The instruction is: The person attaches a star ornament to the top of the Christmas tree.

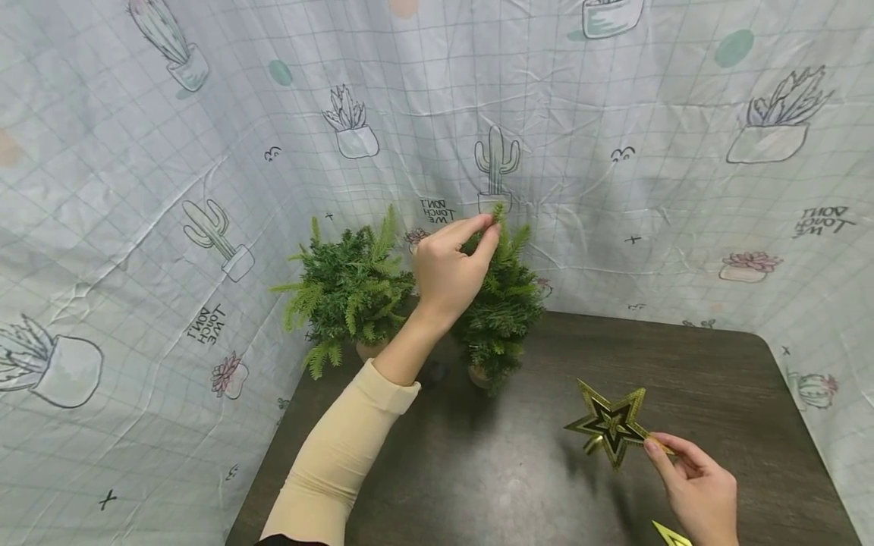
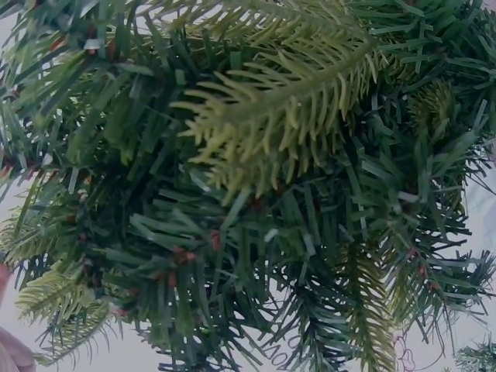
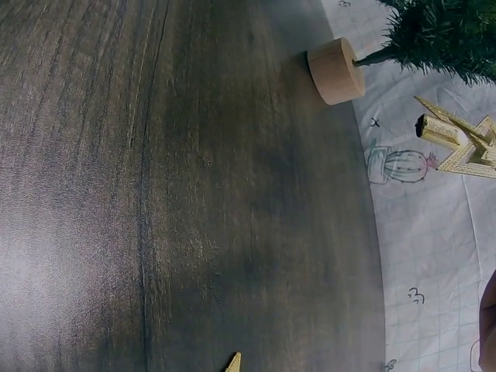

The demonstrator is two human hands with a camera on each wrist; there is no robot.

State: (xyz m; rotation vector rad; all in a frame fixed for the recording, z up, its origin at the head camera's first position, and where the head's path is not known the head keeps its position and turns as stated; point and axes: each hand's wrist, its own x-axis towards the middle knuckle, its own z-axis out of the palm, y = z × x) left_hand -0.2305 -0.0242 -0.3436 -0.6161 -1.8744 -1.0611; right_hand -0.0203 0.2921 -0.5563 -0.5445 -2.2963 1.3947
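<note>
My left hand [image 1: 449,265] pinches the light green top sprig of the right-hand small artificial Christmas tree [image 1: 505,311] between thumb and fingers. Dense needles [image 2: 287,108] of a tree fill the left wrist view, with a bit of finger at its left edge. In my right hand [image 1: 703,485] is a gold star tree topper [image 1: 614,426], gripped by one point and held over the table. A short gold tube [image 3: 442,132] sticks out from the star in the right wrist view, where only a dark sliver of the hand shows.
A second small artificial tree [image 1: 344,292] stands left of the first. Part of another gold piece [image 1: 671,535] shows at the bottom edge. Both trees are at the back of the dark wooden table [image 1: 478,470], before a cactus-print curtain [image 1: 580,189]. One tree's round wooden base [image 3: 335,71] shows.
</note>
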